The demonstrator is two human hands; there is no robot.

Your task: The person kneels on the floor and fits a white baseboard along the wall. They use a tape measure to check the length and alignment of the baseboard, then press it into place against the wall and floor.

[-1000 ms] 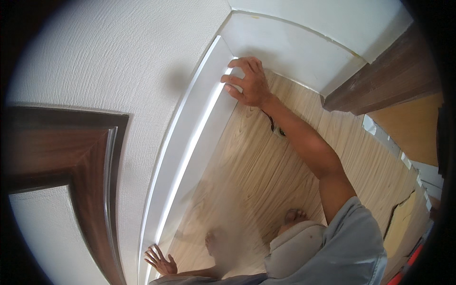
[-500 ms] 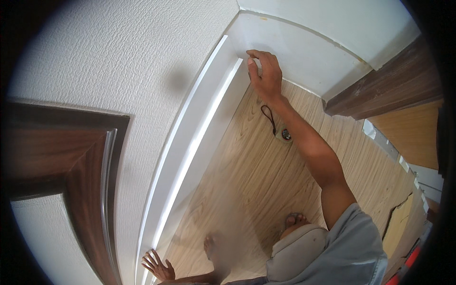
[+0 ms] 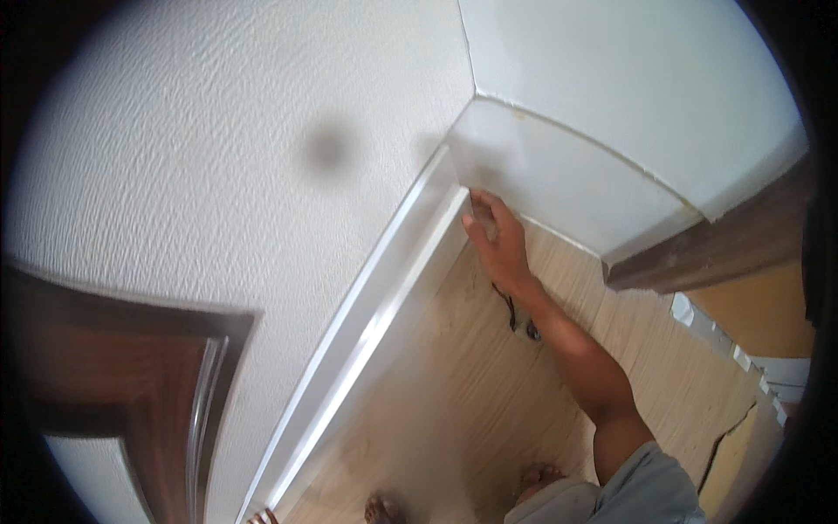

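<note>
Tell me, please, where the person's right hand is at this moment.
In the head view, the right hand is slightly right of centre, by the upper end of the long white strip, with the low white wall panel beyond it.

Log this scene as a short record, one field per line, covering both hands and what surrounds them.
Right hand: thumb and fingers parted, at the far end of the long white strip; firm contact unclear
Left hand: mostly cut off by the lower edge, fingers on or beside the strip's near end
Strip position: along the foot of the textured white wall
Floor: wood-grain, with a dark cord beside the right forearm
Far left: brown frame on the wall
</note>
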